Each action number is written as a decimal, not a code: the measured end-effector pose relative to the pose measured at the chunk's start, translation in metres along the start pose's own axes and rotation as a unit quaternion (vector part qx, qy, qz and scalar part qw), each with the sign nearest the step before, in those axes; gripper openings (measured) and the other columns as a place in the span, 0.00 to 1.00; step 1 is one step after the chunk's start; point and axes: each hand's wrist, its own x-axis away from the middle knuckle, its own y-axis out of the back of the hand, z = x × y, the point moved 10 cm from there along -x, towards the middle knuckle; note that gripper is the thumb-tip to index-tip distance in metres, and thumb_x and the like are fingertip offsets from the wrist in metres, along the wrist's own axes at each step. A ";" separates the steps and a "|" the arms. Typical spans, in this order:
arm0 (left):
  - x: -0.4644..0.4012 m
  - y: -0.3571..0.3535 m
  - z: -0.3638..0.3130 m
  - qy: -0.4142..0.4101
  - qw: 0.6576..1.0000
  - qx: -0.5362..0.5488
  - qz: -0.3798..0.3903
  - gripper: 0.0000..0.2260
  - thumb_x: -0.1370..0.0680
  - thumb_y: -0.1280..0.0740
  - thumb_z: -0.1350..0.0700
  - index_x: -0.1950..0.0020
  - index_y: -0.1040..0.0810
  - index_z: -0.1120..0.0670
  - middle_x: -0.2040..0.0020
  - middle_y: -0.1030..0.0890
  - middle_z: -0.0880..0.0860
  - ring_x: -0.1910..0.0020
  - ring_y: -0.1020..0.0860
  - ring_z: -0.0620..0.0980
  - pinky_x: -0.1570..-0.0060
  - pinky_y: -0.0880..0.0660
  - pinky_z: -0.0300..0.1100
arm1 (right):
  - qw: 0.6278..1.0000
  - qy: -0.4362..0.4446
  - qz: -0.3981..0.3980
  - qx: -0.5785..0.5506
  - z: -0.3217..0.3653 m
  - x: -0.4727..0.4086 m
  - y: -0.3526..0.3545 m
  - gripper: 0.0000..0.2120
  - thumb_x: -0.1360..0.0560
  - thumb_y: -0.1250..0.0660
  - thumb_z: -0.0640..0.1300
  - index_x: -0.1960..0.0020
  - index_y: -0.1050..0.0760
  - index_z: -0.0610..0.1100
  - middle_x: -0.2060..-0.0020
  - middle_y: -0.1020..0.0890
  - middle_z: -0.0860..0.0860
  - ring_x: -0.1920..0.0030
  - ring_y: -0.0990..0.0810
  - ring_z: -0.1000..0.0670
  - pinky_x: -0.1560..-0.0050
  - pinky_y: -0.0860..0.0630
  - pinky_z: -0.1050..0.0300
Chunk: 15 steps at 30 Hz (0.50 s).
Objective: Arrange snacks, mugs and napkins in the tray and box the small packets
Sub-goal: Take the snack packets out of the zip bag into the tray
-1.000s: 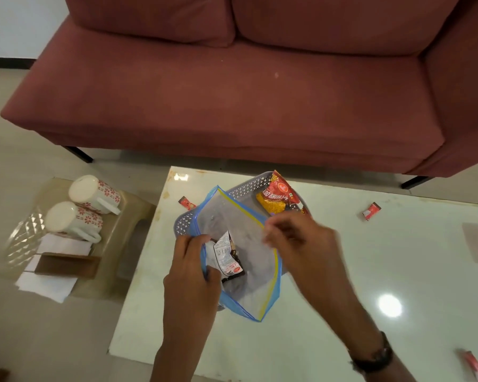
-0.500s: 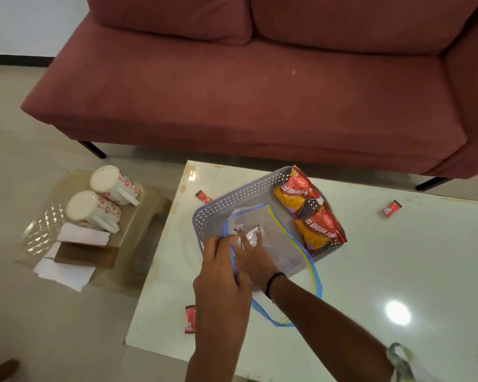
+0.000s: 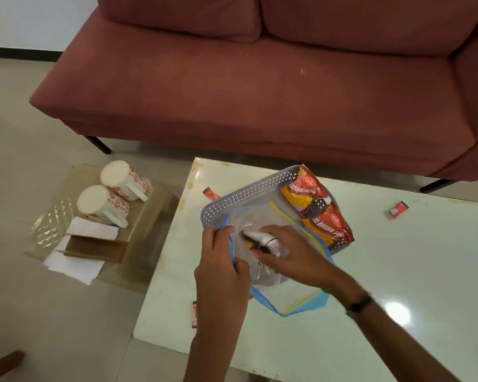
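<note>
Two red snack packets reading "BHUJIA" lie along the grey tray's right side, near the white table's far-left corner; left hand pinches the zip bag's rim; right hand grasps a small packet inside; maroon sofa behind.

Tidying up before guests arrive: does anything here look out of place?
Yes. Three small red packets lie scattered on the table, one at its near-left edge. The two mugs lie tipped on their sides on the low stool.

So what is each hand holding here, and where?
Left hand pinches the zip bag at its open rim; right hand reaches inside, fingers on a small packet.
</note>
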 end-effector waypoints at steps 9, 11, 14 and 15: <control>-0.006 -0.014 -0.024 -0.025 0.999 0.006 0.028 0.17 0.25 0.33 0.57 0.37 0.28 0.56 0.38 0.27 0.55 0.42 0.24 0.50 0.56 0.28 0.30 | 0.869 -0.083 0.057 -0.484 0.021 0.041 0.012 0.17 0.31 0.27 0.42 0.43 0.22 0.50 0.49 0.15 0.46 0.47 0.17 0.42 0.52 0.18 0.44; -0.009 -0.016 -0.027 -0.029 0.999 0.002 0.027 0.17 0.25 0.32 0.56 0.37 0.28 0.56 0.38 0.27 0.55 0.42 0.24 0.50 0.57 0.30 0.28 | 0.924 -0.088 0.027 -0.371 0.021 0.042 0.022 0.24 0.35 0.25 0.41 0.42 0.26 0.53 0.53 0.15 0.53 0.52 0.15 0.51 0.60 0.18 0.56; -0.011 -0.015 -0.025 -0.019 0.999 -0.001 0.032 0.17 0.26 0.33 0.59 0.37 0.29 0.55 0.38 0.28 0.55 0.44 0.25 0.48 0.54 0.26 0.34 | 0.953 -0.050 -0.031 -0.298 0.030 0.049 0.053 0.23 0.33 0.26 0.35 0.42 0.26 0.50 0.53 0.15 0.53 0.55 0.15 0.54 0.63 0.19 0.59; -0.012 -0.014 -0.025 -0.018 0.999 0.000 0.030 0.17 0.26 0.33 0.60 0.37 0.29 0.56 0.39 0.27 0.55 0.47 0.25 0.47 0.54 0.25 0.36 | 0.950 -0.025 -0.052 -0.306 0.035 0.053 0.067 0.21 0.32 0.28 0.32 0.43 0.25 0.48 0.53 0.14 0.51 0.54 0.15 0.52 0.62 0.19 0.58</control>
